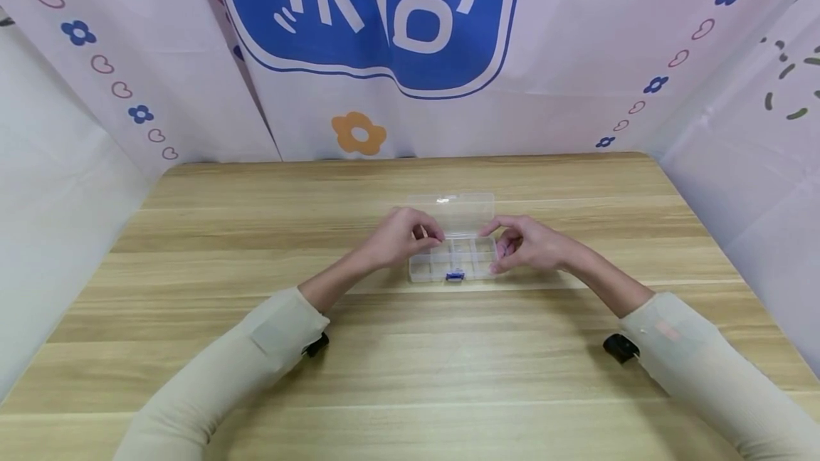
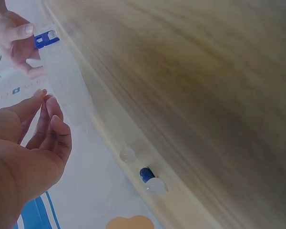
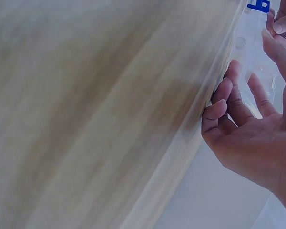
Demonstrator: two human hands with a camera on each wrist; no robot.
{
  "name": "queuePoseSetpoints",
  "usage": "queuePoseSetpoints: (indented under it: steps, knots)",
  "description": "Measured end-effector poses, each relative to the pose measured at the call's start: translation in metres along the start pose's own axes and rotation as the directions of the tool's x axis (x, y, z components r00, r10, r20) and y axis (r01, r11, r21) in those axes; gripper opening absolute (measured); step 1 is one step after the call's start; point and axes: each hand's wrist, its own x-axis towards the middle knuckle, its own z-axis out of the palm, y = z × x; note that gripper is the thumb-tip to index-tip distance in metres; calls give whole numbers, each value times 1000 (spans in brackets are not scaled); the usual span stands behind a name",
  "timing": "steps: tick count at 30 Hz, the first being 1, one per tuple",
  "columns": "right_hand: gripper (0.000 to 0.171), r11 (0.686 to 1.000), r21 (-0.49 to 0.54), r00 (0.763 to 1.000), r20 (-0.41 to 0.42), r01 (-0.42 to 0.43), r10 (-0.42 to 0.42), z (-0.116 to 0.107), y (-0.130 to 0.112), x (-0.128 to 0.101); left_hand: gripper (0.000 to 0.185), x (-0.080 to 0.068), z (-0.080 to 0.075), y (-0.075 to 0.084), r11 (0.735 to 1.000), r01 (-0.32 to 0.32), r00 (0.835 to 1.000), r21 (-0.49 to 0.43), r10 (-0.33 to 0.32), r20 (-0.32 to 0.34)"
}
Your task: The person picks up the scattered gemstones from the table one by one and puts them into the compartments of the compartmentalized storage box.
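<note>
A clear plastic compartment box point(image 1: 453, 259) lies on the table, its clear lid point(image 1: 451, 212) raised at the back. A blue clasp point(image 1: 455, 276) is on its front edge. My left hand point(image 1: 410, 233) is over the box's left part, thumb and forefinger pinched together. Between those tips a tiny reddish bit point(image 3: 272, 32) shows, too small to identify. My right hand point(image 1: 530, 244) grips the box's right end, thumb at the front corner and forefinger by the lid hinge. In the right wrist view its other fingers point(image 3: 221, 98) are curled beside the box. The compartments' contents cannot be made out.
The wood-grain table point(image 1: 384, 375) extends around the box. Behind it hangs a printed cloth point(image 1: 544, 112), with white cloths at both sides. In the left wrist view, a dark blue spot point(image 2: 147, 174) and pale round spots lie by the table's edge; their kind is unclear.
</note>
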Motion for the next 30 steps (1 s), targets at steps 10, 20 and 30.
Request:
queuePoseSetpoints:
  steps: [10,20,30]
  knots:
    - [56,1000,-7,1000,3,-3,3,0,-1,0,10,-3,-5,2,999,30,1000,-22,-30,-4]
    - [57,1000,0,1000,3,-4,4,0,0,-1,10,-26,-21,-6,998,36,999,-45,-38,-34]
    - [57,1000,-2,1000,2,-7,7,0,0,-1,10,-55,-37,-24,998,37,997,-57,-41,-72]
